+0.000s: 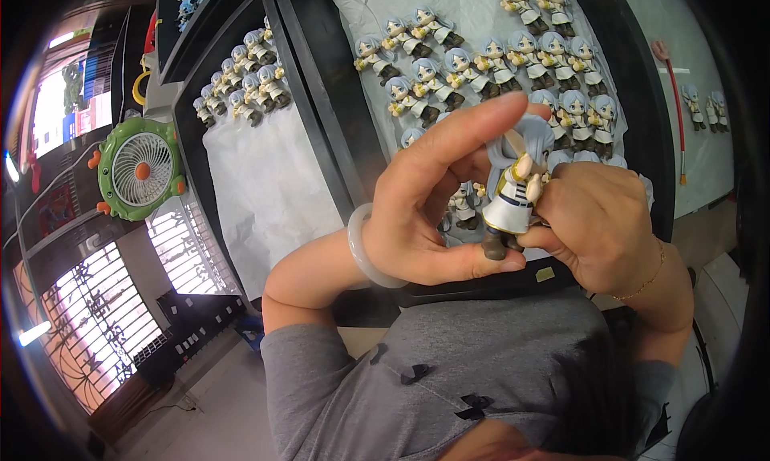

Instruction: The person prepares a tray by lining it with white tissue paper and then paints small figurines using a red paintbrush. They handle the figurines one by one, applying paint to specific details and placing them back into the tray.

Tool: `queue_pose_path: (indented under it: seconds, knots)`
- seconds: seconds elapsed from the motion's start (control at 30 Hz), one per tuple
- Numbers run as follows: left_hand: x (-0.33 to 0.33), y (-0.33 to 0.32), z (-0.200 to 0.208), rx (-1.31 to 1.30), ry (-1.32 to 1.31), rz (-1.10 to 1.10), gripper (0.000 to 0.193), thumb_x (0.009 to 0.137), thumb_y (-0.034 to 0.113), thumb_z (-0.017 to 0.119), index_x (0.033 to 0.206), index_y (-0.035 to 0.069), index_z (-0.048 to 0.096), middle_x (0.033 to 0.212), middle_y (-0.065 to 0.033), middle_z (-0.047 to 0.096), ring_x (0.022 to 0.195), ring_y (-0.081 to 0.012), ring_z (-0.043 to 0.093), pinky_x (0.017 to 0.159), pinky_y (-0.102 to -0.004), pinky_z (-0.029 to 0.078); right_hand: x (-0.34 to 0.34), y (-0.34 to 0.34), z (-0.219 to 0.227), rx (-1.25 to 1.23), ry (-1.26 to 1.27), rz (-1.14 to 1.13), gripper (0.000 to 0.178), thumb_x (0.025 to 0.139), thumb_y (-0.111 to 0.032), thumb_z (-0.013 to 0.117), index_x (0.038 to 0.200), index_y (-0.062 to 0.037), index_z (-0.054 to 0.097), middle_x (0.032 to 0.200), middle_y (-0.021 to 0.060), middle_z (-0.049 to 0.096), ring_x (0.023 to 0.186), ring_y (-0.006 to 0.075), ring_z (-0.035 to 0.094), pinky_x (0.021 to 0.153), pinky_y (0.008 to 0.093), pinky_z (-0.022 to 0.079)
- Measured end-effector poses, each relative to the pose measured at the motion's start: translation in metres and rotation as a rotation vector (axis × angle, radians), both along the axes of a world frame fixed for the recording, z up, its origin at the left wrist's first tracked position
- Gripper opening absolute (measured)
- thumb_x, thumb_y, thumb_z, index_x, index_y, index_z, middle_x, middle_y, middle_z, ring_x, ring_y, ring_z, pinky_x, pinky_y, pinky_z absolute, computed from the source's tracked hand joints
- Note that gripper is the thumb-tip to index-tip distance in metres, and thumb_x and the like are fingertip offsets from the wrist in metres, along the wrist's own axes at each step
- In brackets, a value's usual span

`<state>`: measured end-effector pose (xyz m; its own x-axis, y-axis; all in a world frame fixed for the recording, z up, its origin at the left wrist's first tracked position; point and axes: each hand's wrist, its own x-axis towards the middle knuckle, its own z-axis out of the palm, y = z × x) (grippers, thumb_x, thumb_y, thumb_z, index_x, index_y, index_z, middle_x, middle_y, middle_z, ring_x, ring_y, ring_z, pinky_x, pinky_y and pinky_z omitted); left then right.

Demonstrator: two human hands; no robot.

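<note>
A small figurine with pale blue hair, a white outfit with yellow trim and dark boots stands upright in front of me. My left hand is closed on it, thumb under the boots and index finger reaching over the head. Against the figurine's right side presses my right hand, its fingers curled in and the thumb tip near the boots. What those curled fingers hold, if anything, is hidden. Behind both hands, rows of matching figurines lie on a paper-lined black tray.
To the left, another black tray lined with white paper holds several figurines at its far end. A green fan stands beyond it. On the right-hand surface lie a red-handled brush and several figurines.
</note>
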<state>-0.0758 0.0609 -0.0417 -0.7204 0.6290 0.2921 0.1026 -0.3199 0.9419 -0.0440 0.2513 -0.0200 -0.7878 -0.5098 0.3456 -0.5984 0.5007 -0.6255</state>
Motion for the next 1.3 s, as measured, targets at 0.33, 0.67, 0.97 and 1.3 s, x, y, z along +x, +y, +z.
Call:
queue_pose_path:
  seconds: [0.33,0.67,0.97,1.3]
  knots:
    - [-0.004,-0.003,0.003,-0.135,0.032,-0.029,0.1,0.059,0.015,0.081,0.135,0.003,0.018,0.126,-0.0284,0.037,0.117,-0.0276,0.041,0.095,-0.0347,0.036,0.001,0.002,0.001,0.056,0.03,-0.017,0.031,0.08,-0.032,0.056,0.071,-0.0029,0.051,0.058,0.007,0.045,0.046,0.0233,0.047,0.041,0.033,0.036]
    - [-0.004,-0.006,0.005,-0.182,0.039,-0.032,0.098,0.059,0.012,0.08,0.135,0.002,0.02,0.126,-0.0276,0.038,0.116,-0.0267,0.042,0.094,-0.0345,0.035,0.0,0.002,0.0,0.05,0.012,0.008,0.03,0.08,-0.031,0.056,0.072,-0.0023,0.052,0.059,0.0073,0.047,0.046,0.0234,0.048,0.041,0.0325,0.037]
    - [-0.005,-0.006,0.003,-0.159,0.065,-0.032,0.099,0.058,0.013,0.081,0.136,0.003,0.02,0.126,-0.0277,0.037,0.115,-0.0257,0.043,0.094,-0.0335,0.036,0.002,0.0,-0.001,0.006,0.006,-0.017,0.03,0.08,-0.03,0.057,0.075,-0.0015,0.053,0.06,0.0078,0.048,0.047,0.0239,0.049,0.042,0.0326,0.038]
    - [-0.004,-0.005,0.002,-0.139,0.039,-0.012,0.097,0.058,0.013,0.081,0.135,0.001,0.022,0.126,-0.0256,0.038,0.111,-0.0234,0.044,0.089,-0.0314,0.036,0.001,0.001,-0.003,0.003,-0.03,0.016,0.029,0.08,-0.03,0.057,0.075,-0.0013,0.053,0.061,0.008,0.048,0.048,0.0239,0.049,0.042,0.0328,0.038]
